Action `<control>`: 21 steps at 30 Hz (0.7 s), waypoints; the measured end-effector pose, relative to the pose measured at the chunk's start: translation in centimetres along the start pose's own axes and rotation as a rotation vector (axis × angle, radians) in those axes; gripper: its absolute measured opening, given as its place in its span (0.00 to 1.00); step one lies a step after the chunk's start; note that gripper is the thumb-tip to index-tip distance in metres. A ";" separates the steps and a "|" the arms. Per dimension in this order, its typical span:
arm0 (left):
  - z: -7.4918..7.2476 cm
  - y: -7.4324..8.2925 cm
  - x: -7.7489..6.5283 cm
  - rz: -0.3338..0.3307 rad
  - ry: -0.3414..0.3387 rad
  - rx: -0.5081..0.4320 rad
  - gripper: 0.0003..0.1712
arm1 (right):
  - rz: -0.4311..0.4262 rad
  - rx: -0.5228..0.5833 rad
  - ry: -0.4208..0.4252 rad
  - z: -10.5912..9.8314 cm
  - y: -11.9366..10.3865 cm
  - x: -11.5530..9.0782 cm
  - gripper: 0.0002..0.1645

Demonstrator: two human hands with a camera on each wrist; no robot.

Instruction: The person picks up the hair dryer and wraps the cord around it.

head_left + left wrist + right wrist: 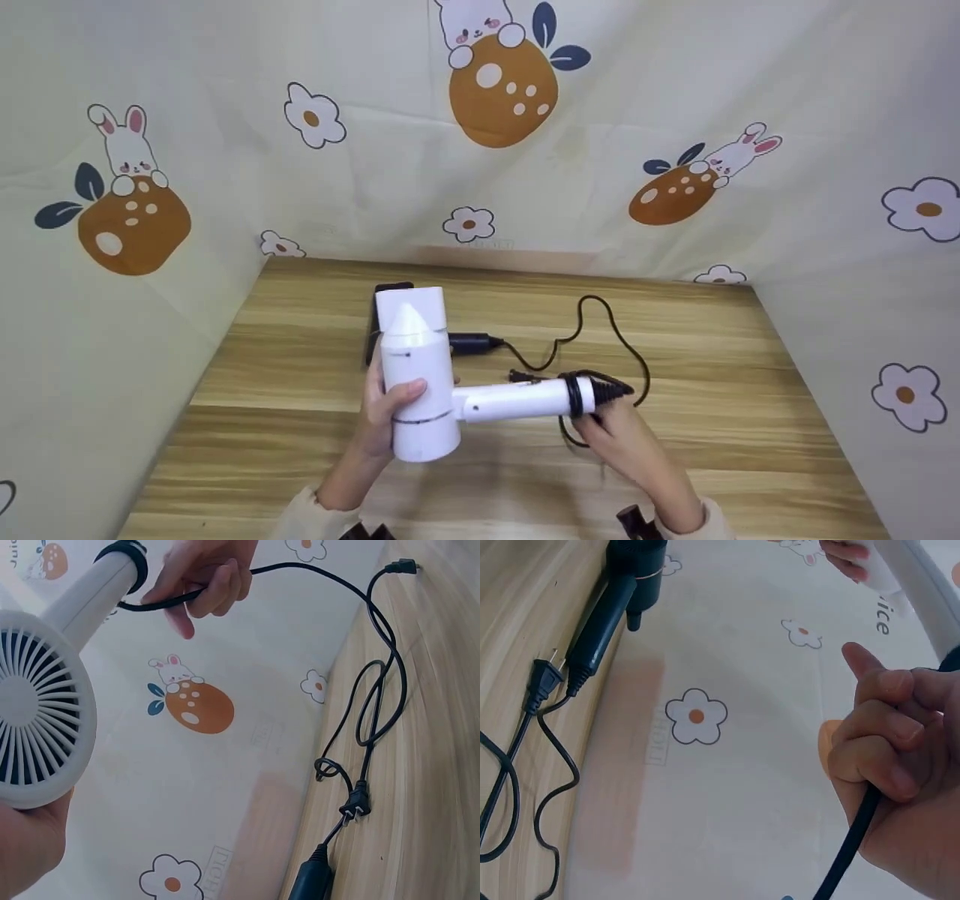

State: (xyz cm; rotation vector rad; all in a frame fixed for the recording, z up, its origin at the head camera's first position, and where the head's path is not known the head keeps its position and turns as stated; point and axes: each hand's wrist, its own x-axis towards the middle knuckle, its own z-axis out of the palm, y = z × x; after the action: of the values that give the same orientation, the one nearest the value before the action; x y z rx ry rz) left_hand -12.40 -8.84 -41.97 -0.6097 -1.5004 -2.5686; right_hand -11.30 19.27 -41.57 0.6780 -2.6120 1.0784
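A white hair dryer [420, 382] is raised over the table, its handle pointing right. My left hand [379, 412] grips the barrel, thumb across the near side. Beside the handle's end, my right hand [619, 439] holds the black cord [847, 844] in curled fingers, as the right wrist view shows. Some of that cord is looped around the handle end. In the left wrist view the slatted rear grille [64, 709] faces the camera, and the cord runs from the right hand down toward the table.
Behind the white one, a black hair dryer [604, 622] lies on the wooden table [262, 360], partly hidden in the head view. Its cord and a two-pin plug [355, 802] lie nearby. Another plug [523, 376] appears behind the white handle. Printed cloth [360, 187] encloses the table's back and sides.
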 end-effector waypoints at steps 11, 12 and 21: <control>0.3 0.0 0.5 -0.114 0.323 0.184 0.30 | -0.233 -0.019 -0.022 -0.1 -0.5 -0.6 0.08; 0.2 0.0 0.6 -0.125 0.344 0.198 0.31 | -0.243 -0.001 -0.012 -0.2 -0.5 -0.7 0.08; 0.2 -0.3 0.8 -0.124 0.299 0.302 0.33 | -0.383 0.060 0.180 -0.9 0.2 -0.5 0.10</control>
State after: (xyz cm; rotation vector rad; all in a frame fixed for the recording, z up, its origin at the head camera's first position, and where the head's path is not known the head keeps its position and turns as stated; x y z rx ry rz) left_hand -13.15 -8.41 -41.81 -0.0952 -1.8076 -2.3123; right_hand -10.94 20.14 -41.26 0.9947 -2.1877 1.0442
